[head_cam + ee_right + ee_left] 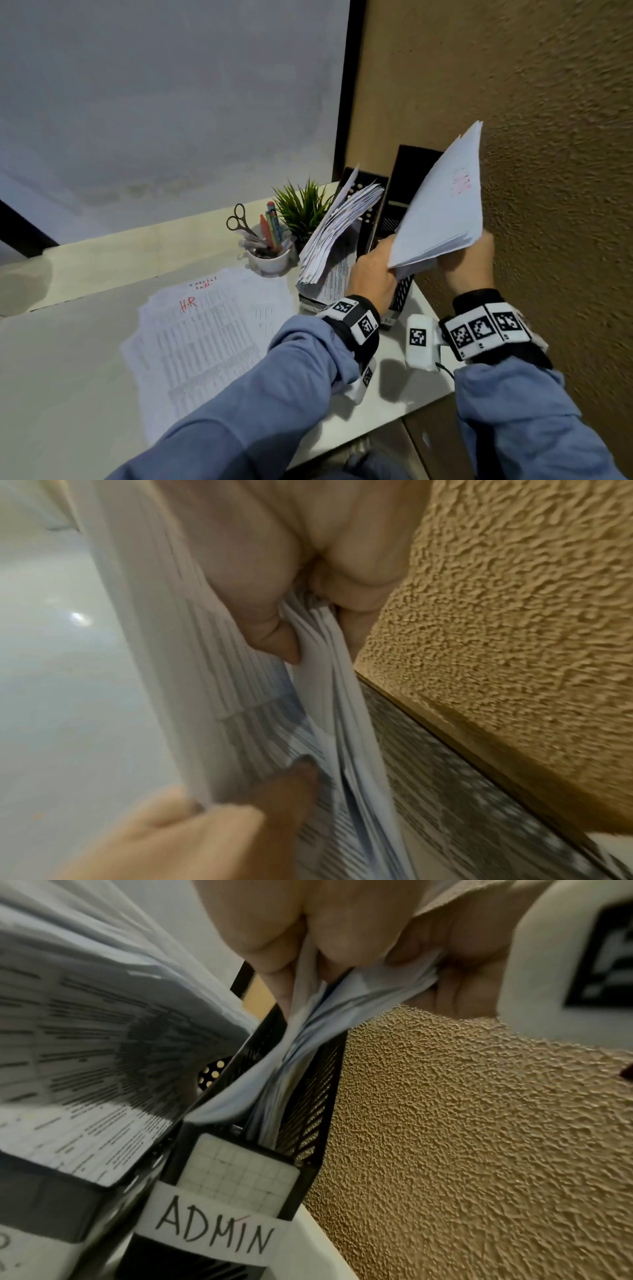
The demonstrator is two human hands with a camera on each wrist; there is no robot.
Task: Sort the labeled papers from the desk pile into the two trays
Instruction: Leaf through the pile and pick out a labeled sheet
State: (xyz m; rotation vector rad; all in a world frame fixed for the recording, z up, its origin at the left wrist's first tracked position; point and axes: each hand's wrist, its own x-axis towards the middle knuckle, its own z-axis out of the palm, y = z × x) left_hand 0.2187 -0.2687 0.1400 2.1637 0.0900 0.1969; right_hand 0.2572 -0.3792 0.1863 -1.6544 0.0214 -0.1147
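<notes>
Desk pile [205,339] at 9 o'clock of the hands: printed sheets flat on the white surface [68,359], top sheet marked "HR" in red. Left hand [373,274] and right hand [469,263] both clench the lower edge of a held stack [445,205] of white sheets, tilted up toward 1 o'clock, faint red lettering on its face. Stack sits above the right-hand black tray [402,192], lower corner dipping into it. At 10 o'clock of the hands, the other tray [363,178] carries a fanned bundle [339,226] of printed papers.

Left wrist view alone shows the "ADMIN" label [214,1229] on the tray front, sheets running down inside it. Right wrist view alone shows the right thumb pressed into the sheet edges, left fingers [291,785] pinching from below. Head view alone shows the pile.

Farther at 11 o'clock: cup [270,260] with scissors [239,219] and pens, small plant [303,209].
</notes>
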